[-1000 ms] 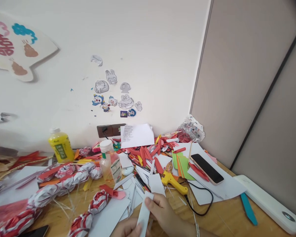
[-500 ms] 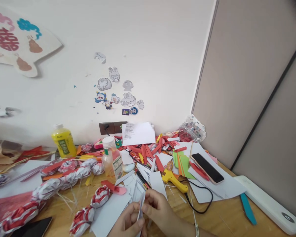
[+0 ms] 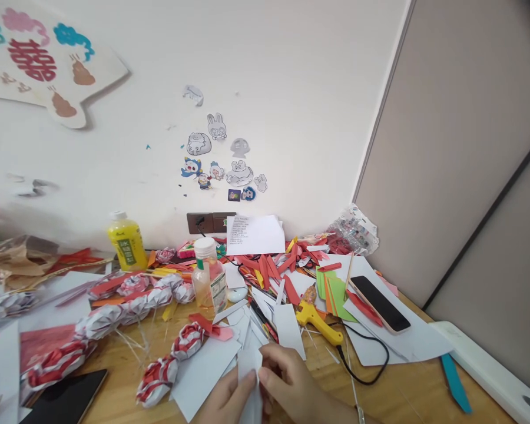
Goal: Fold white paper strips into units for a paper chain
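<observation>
A narrow white strip of paper (image 3: 250,360) stands between my hands at the bottom centre, its upper end showing above the fingers. My left hand (image 3: 227,396) grips it from the left, thumb lying across its face. From the right, my right hand (image 3: 287,377) pinches its edge between thumb and curled fingers. The lower part of the strip runs out of view. Just left of my hands lie white paper sheets (image 3: 203,374) and a red-and-white twisted paper piece (image 3: 156,377). Beyond the fingertips are white paper scraps (image 3: 242,330) and a dark pen-like tool (image 3: 265,321).
A yellow glue gun (image 3: 320,323) with its cord lies right of my hands. Further right are a phone (image 3: 380,303) and a long white device (image 3: 490,371). A clear jar (image 3: 209,280) and a yellow drink bottle (image 3: 127,244) stand behind, near red paper strips (image 3: 269,268).
The paper strip has turned so its broad face shows, where it was nearly edge-on. My fingers have shifted along it. The whole view has swung slightly left.
</observation>
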Motion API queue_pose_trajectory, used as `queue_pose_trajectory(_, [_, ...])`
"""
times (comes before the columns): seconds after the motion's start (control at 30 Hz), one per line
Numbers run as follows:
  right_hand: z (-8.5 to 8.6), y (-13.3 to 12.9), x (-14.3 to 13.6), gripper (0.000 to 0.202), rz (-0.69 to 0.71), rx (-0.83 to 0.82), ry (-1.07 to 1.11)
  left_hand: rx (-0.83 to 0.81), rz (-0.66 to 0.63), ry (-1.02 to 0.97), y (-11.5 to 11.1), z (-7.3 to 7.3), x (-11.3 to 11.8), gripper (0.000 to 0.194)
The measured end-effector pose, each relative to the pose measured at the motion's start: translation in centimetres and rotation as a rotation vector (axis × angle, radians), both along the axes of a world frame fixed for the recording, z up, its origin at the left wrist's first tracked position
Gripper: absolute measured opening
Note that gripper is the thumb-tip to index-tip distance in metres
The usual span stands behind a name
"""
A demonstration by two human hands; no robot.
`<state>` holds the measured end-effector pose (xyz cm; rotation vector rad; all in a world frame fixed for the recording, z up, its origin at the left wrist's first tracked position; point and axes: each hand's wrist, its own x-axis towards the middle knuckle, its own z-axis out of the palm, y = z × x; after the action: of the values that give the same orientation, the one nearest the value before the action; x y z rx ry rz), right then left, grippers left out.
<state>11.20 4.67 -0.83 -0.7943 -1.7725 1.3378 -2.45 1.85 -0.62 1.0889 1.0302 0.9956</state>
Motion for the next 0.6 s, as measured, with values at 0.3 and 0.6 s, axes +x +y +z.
queue_pose_trajectory(0.3, [1.1,-0.1,0.2,0.013,-0.1,0.105,-0.11,0.098,0.005,0.198,0.4,0.0,-0.5,0.041])
queue_pose_trajectory(0.6, [0.1,0.4,0.1,0.01,-0.258,0.116,-0.173,0.106,0.11,0.108,0.6,-1.0,0.0,0.034])
